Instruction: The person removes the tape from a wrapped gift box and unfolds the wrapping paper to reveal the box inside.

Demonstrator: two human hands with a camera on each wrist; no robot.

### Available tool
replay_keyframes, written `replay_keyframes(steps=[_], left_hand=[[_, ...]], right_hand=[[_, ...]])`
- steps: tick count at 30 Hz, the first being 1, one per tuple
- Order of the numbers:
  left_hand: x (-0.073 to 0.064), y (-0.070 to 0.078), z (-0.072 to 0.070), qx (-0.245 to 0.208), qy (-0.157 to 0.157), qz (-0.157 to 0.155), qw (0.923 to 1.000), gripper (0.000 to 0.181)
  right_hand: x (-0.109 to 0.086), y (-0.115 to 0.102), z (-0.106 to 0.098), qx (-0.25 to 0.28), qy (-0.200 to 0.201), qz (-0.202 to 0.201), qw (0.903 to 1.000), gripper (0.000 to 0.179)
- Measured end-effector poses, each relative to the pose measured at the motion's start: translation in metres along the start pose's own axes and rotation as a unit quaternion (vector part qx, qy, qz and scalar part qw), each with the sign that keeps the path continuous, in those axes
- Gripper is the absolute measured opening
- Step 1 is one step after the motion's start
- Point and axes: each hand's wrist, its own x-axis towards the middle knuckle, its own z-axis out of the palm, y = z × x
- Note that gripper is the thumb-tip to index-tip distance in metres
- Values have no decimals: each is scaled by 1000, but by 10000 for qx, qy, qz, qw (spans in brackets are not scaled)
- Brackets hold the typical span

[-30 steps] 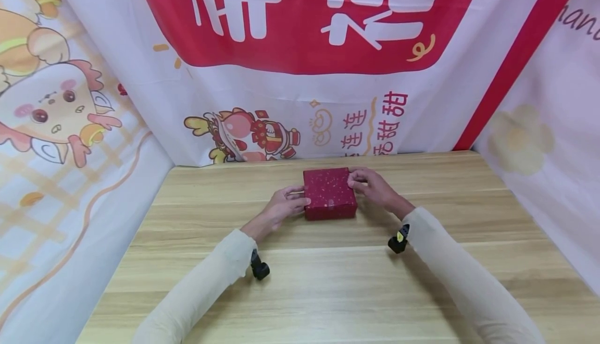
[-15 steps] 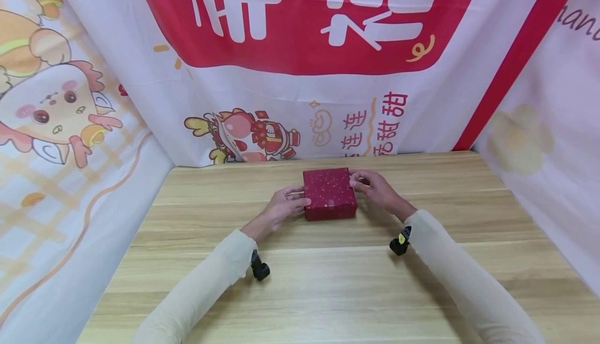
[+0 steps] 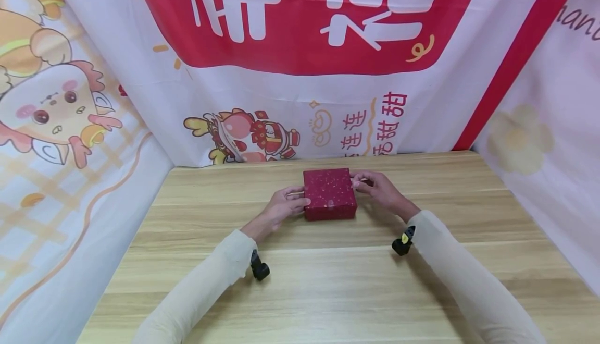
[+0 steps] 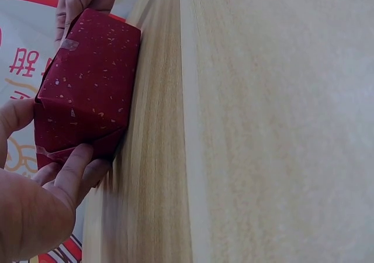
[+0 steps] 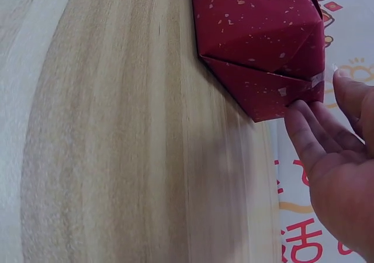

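A gift box [image 3: 329, 193] wrapped in dark red, gold-flecked paper lies flat toward the table's back edge. My left hand [image 3: 283, 206] holds its left end, the thumb at the top edge and the fingers against the folded end, as the left wrist view shows. At the other end is my right hand [image 3: 377, 190]; in the right wrist view its extended fingers [image 5: 307, 131] touch the folded end flap. The right thumb [image 5: 349, 93] stands apart from the paper, with a small shiny bit at its tip. Clear tape [image 5: 315, 80] shows on that end.
The light wooden table [image 3: 323, 292] stretches toward me in front of the box. Close behind the box hangs a printed white and red cloth [image 3: 309, 88], and printed cloths also line the left and right sides. Each wrist wears a small black camera [image 3: 259, 266].
My right thumb and hand have drawn slightly right, away from the box's top edge. The left hand and the box have stayed in place.
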Motion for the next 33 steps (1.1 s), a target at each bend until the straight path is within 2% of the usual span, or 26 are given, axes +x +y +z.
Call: replay_keyframes(steps=[7, 14, 24, 28, 31, 33], left_hand=[[1, -1, -1, -50, -29, -29, 10000, 53], [3, -2, -2, -15, -68, -17, 10000, 54], [5, -3, -2, -4, -87, 22, 10000, 54], [4, -3, -1, -20, -88, 42, 10000, 54], [4, -2, -1, -17, -54, 7, 10000, 54], [4, -2, -1, -11, -33, -16, 10000, 54]], right_hand=[[-1, 6, -2, 293, -155, 34, 9994, 25], [0, 16, -4, 665, -311, 192, 9971, 26], [-2, 22, -10, 1570, -593, 631, 9838, 36], [-2, 17, -9, 1932, -434, 953, 9756, 44], [-2, 6, -5, 1844, -146, 1301, 9741, 48], [-1, -1, -1, 1593, 26, 1562, 9748, 52]])
